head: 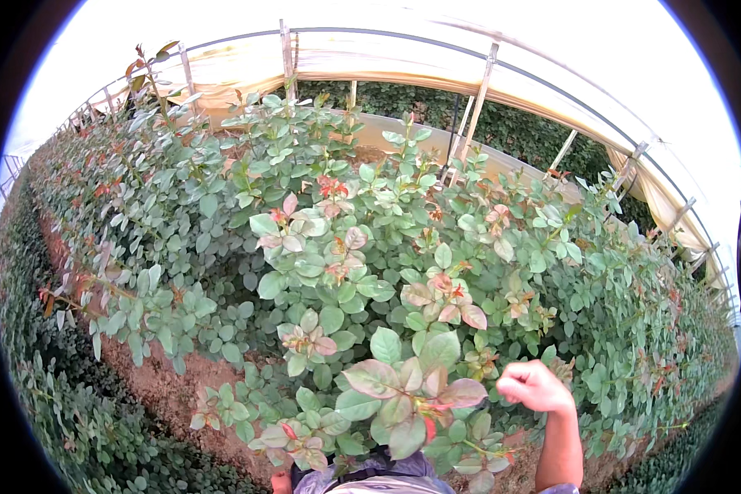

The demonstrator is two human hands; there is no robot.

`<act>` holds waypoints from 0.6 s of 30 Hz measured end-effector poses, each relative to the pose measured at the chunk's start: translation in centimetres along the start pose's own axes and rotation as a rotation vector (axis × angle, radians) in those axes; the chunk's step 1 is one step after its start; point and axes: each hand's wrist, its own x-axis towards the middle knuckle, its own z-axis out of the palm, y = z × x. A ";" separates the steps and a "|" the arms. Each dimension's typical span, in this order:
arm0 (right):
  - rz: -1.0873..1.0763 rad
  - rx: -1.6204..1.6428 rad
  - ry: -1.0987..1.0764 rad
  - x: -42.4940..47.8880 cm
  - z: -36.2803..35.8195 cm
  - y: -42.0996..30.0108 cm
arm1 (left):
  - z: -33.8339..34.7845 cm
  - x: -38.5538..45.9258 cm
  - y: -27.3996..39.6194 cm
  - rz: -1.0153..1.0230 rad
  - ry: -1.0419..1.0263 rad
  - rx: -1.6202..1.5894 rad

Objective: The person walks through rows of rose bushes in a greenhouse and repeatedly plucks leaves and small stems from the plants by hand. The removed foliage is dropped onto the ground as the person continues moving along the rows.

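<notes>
Rose bushes with green and reddish leaves fill the space before me. My right hand (pixel 534 386) is raised at the lower right, its fingers curled in. Nothing shows in it, though its inner side is hidden. Just left of that hand, a tall rose shoot (pixel 407 395) with broad bronze-green leaves stands close to my body. Behind it rises another shoot with pinkish young leaves (pixel 446 295). Only a small part of my left hand (pixel 280 481) appears at the bottom edge, low beside my clothing (pixel 383 472); its fingers cannot be made out.
A soil path (pixel 185 383) runs along the bed at the lower left, with another plant row (pixel 92 426) beyond it. Behind the bushes stand wooden posts (pixel 478 108), a dark pipe (pixel 383 34) and tan sheeting (pixel 370 65). A long shoot (pixel 86 302) leans out over the path.
</notes>
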 end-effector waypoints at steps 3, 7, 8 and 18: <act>-0.165 -0.146 0.415 6.6 -2.6 -9.1 | -2.0 2.9 0.6 -0.225 -0.064 0.105; -0.394 -0.389 0.578 24.2 -9.1 -16.3 | -4.2 4.0 2.2 -0.253 -0.090 -0.051; -0.349 -0.447 0.615 29.4 -10.9 -17.7 | -4.8 3.9 2.6 -0.240 -0.092 -0.084; 0.215 -0.310 0.760 61.1 -16.6 -17.6 | -5.9 -6.0 2.6 -0.271 0.131 -0.352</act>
